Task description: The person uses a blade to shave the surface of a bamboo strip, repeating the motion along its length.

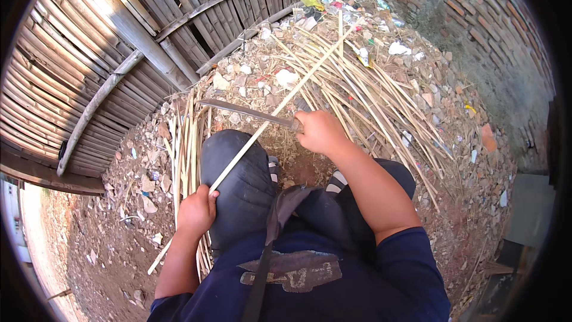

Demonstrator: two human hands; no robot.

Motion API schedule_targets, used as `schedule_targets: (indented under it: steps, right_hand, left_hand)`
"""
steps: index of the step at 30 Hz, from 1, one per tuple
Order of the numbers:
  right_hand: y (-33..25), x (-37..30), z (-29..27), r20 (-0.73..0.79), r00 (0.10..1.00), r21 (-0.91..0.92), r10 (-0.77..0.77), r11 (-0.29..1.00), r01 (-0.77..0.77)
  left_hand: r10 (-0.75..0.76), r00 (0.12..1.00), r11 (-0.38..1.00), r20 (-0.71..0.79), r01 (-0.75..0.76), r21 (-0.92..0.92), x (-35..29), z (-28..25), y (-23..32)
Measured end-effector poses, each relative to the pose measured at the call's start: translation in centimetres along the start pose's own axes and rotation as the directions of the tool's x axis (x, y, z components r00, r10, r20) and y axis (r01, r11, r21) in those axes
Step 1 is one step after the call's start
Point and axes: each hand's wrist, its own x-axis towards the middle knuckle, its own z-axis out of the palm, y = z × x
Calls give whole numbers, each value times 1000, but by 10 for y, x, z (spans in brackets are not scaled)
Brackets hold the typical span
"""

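Note:
My left hand [197,210] is closed round a long pale bamboo strip [257,134], beside my left knee. The strip slants from the lower left, over my thigh, toward the far pile. My right hand [320,132] grips the handle of a long-bladed knife [243,111] in front of my knees. Its dark blade points left and crosses the strip; whether the edge touches it I cannot tell. More strips lie in a bundle [188,154] to the left of my left leg. A larger loose pile of strips [363,104] spreads over the ground ahead and to the right.
A bamboo slat wall [77,95] with thick poles curves along the left. On the right stands a brick wall [500,42]. Stones and rubble [149,203] cover the ground, with plastic litter [313,3] at the far corner. A grey panel [529,210] leans at the right.

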Motion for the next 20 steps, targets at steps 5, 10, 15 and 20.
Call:
schedule_targets:
  steps: [5, 10, 15, 20]
  right_hand:
    - [7, 7, 6, 32, 999, 72, 25, 997, -27]
    - [2, 2, 1, -32, 999, 12, -19, 1000, 20]
    - [6, 2, 7, -28, 998, -1, -62, 998, 62]
    - [12, 8, 9, -74, 997, -42, -13, 999, 10]
  left_hand:
    - [-22, 1000, 999, 11, 23, -48, 0, 6, -3]
    - [-6, 1000, 1000, 26, 6, -7, 3, 0, 0]
    - [-61, 996, 996, 65, 65, -66, 1, 6, -3]
    - [-29, 998, 999, 62, 31, -36, 10, -2, -1]
